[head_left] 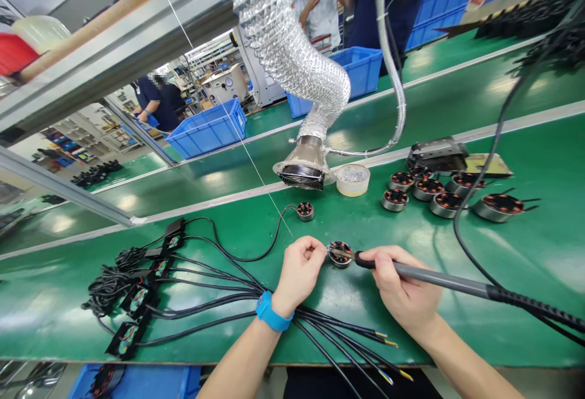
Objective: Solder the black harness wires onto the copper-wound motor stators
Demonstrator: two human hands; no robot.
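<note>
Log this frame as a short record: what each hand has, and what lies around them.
left hand: pinches solder wire at the small motor stator
right hand: grips soldering iron, tip on the stator
bench: green mat
left of the hands: black cable bundle
behind: fume duct, tub, finished motors

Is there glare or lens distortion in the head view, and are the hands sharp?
Head view: pale lamp glare on the green table; straight rails bend near the edges; left hand, right hand and soldering iron are sharp.
</note>
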